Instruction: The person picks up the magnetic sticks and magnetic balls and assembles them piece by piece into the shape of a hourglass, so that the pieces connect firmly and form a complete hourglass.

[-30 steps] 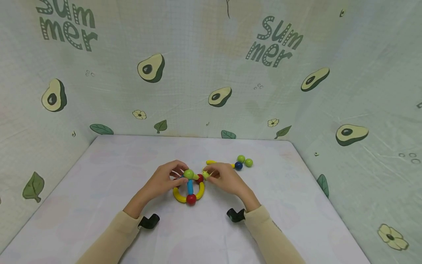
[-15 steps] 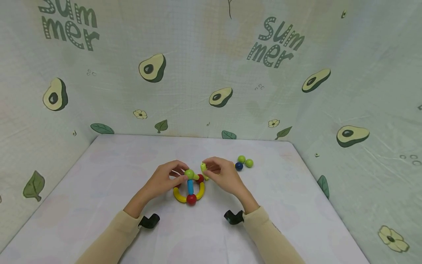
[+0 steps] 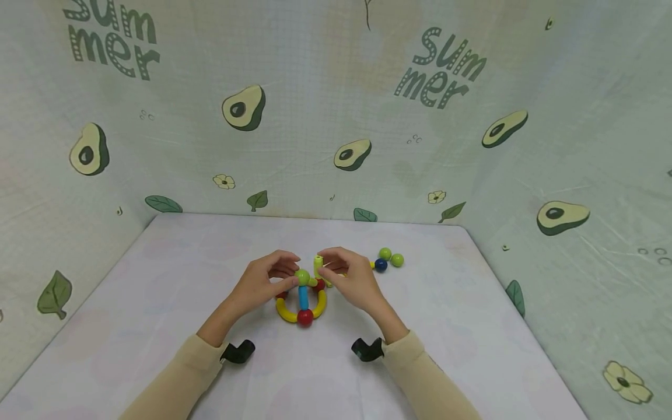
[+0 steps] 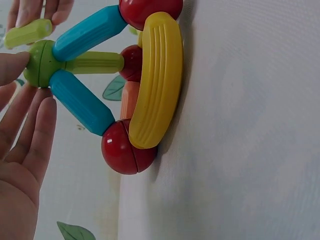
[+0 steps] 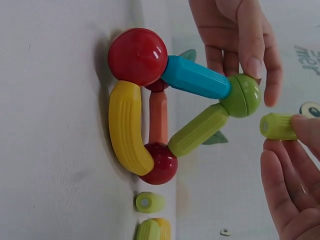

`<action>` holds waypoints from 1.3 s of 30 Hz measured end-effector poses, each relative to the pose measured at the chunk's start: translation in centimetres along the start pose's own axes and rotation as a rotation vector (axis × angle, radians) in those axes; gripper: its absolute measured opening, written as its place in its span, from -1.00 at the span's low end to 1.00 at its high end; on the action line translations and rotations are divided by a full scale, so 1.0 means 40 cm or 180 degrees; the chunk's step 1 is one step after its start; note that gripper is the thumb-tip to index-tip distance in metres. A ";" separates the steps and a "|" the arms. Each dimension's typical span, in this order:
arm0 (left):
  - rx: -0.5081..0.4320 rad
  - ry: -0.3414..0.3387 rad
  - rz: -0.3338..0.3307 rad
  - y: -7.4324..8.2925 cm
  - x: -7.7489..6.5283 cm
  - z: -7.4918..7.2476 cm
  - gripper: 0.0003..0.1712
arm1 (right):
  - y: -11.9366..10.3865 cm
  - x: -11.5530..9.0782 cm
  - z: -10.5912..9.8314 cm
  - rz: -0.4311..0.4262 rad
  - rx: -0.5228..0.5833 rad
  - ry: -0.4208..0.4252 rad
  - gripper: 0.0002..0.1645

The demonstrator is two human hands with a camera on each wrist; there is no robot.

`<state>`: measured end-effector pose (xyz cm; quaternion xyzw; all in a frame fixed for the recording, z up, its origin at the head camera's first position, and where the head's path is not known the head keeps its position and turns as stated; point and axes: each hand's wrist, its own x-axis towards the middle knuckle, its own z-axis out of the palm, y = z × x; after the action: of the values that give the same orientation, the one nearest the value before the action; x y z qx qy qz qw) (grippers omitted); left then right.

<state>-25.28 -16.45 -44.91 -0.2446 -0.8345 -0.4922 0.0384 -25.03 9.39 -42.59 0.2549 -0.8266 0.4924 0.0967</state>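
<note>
A pyramid of toy magnetic rods and balls stands on the table. Its apex is a green ball (image 3: 302, 276), from which two blue rods (image 4: 82, 102) and a light green rod (image 5: 200, 130) slope to red balls (image 3: 304, 317). Yellow curved rods (image 5: 127, 127) and an orange rod (image 5: 158, 115) join the base. My left hand (image 3: 268, 277) holds the green ball with thumb and fingers. Between thumb and fingertips, my right hand (image 3: 353, 280) pinches another light green rod (image 5: 279, 126). That rod's free end is beside the green ball, with a small gap in the right wrist view.
Two loose green balls (image 3: 391, 256) and a dark blue ball (image 3: 381, 265) lie behind my right hand, a yellow rod partly hidden beside them. More light green rods (image 5: 150, 202) lie near the pyramid. Patterned cloth (image 3: 299, 175) hangs behind the table.
My right hand has lifted a light green rod off the table, turned it upright and brought it left toward the green ball. My left hand has hardly moved.
</note>
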 end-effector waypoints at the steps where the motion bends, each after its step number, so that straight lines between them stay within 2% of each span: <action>1: 0.0005 0.0007 0.0003 0.000 0.001 0.001 -0.49 | 0.000 0.000 0.002 0.0003 0.0013 0.0007 -0.64; 21: -0.0049 0.0042 0.0005 0.000 0.003 0.005 -0.43 | -0.024 0.018 0.040 0.0066 0.0140 0.0118 -0.62; 32: -0.0109 0.0013 0.0082 -0.004 0.003 0.003 -0.35 | -0.024 0.014 0.055 0.0111 0.0200 0.0167 -0.63; 39: -0.0022 0.0007 0.0182 -0.003 0.003 0.003 -0.28 | -0.025 0.013 0.061 0.0092 0.0210 0.0183 -0.62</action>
<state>-25.42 -16.36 -45.05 -0.2680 -0.8255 -0.4940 0.0525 -24.73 6.75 -42.83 0.2317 -0.8104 0.5278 0.1049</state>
